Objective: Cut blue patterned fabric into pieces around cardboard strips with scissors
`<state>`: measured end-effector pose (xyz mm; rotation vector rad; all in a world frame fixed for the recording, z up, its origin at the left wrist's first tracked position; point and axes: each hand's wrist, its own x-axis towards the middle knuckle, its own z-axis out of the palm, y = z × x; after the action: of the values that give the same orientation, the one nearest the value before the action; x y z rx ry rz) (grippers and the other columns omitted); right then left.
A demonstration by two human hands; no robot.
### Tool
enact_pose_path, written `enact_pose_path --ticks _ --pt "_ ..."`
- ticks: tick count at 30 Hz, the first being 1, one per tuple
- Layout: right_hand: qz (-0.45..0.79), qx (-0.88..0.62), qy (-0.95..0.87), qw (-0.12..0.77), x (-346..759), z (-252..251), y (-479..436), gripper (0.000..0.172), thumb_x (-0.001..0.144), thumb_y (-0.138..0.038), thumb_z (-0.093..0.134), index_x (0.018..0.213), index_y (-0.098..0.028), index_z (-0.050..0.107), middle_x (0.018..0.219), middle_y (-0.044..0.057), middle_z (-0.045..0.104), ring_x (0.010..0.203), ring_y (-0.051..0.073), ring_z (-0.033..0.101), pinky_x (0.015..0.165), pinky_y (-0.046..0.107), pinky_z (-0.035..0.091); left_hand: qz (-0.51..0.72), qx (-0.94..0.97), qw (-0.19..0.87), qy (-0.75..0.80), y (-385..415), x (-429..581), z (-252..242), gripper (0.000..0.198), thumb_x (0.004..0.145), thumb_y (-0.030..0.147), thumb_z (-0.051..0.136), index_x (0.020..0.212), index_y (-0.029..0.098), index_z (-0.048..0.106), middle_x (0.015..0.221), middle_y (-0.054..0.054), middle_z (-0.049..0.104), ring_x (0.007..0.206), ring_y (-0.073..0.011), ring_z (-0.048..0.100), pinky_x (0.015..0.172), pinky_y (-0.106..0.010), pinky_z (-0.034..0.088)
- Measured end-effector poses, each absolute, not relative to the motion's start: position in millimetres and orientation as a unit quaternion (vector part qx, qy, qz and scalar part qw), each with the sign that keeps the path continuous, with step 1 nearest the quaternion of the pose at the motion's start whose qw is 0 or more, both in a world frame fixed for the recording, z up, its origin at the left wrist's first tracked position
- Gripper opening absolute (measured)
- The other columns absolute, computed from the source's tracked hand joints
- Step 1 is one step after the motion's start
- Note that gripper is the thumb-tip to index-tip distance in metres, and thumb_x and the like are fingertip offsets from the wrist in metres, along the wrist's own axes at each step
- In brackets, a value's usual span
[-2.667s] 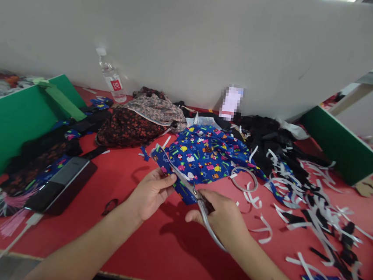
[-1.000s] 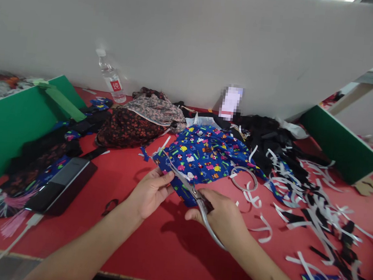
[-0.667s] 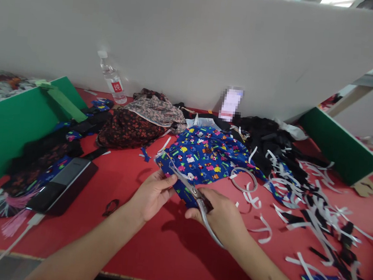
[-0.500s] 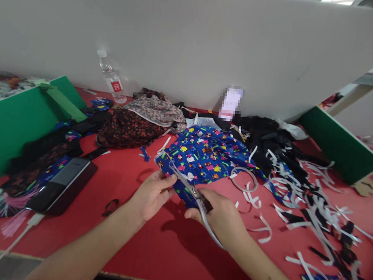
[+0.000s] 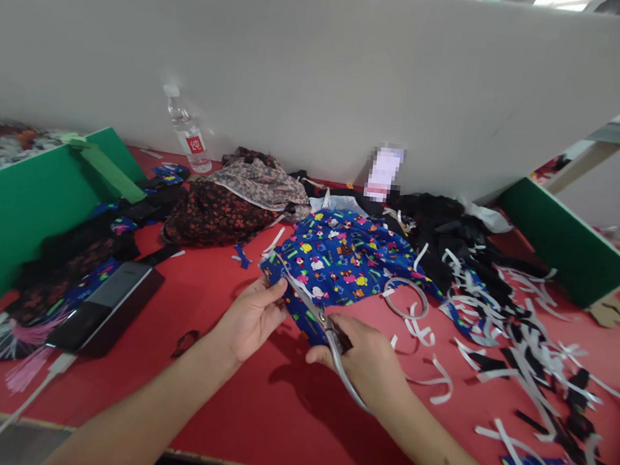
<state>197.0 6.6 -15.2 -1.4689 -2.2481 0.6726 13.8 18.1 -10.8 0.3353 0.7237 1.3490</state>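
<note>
Blue fabric (image 5: pixel 340 257) printed with small colourful figures lies bunched in the middle of the red table, its near edge raised toward me. My left hand (image 5: pixel 258 319) pinches that edge between thumb and fingers. In my right hand (image 5: pixel 366 358) are metal scissors (image 5: pixel 313 309), the fingers around their handles. The blades point up and left along the fabric's edge, close to my left thumb. I cannot tell how far apart the blades are. A narrow part of the blue cloth hangs below the blades, between the two hands.
Dark floral fabric (image 5: pixel 218 213) lies behind, near a water bottle (image 5: pixel 190 137). White and black strips (image 5: pixel 520 377) litter the right side around a tape roll (image 5: pixel 407 298). A black power bank (image 5: pixel 102 307) with a cable sits left. Green boards (image 5: pixel 567 239) flank the table; a phone (image 5: pixel 384 174) leans behind.
My left thumb and fingers have shifted slightly up and left along the fabric edge. The scissors and my right hand stay almost where they were.
</note>
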Motion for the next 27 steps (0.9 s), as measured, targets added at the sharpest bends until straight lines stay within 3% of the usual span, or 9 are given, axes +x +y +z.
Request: enact_pose_path --ticks 7,21,27 --pt "0.240 -0.521 -0.797 0.187 197.3 -15.9 6.8 0.045 0.070 -0.065 0.056 0.080 -0.021 0.055 0.071 0.003 0.062 0.059 0.018 0.056 0.055 0.023 0.036 0.593 0.145 0.714 0.344 17.1 15.6 -13.9 0.015 0.079 0.006 0.056 0.090 0.012 0.065 0.091 -0.006 0.069 0.086 -0.0147 0.063 0.093 -0.034 0.046" --pt "0.253 -0.514 -0.795 0.198 199.1 -14.5 5.3 0.044 0.068 -0.064 0.059 0.077 -0.021 0.056 0.060 -0.002 0.056 0.053 0.014 0.050 0.049 0.021 0.032 0.594 0.129 0.719 0.337 17.3 16.3 -12.9 0.014 0.077 0.004 0.058 0.085 0.012 0.065 0.087 -0.005 0.070 0.081 -0.0130 0.064 0.089 -0.032 0.049" --pt "0.239 -0.512 -0.802 0.194 199.1 -16.7 6.2 0.043 0.071 -0.063 0.057 0.080 -0.021 0.056 0.067 0.001 0.060 0.057 0.015 0.054 0.056 0.023 0.037 0.591 0.142 0.716 0.343 15.4 18.5 -13.1 0.015 0.077 0.004 0.058 0.086 0.013 0.066 0.088 -0.005 0.069 0.082 -0.0127 0.063 0.090 -0.031 0.048"
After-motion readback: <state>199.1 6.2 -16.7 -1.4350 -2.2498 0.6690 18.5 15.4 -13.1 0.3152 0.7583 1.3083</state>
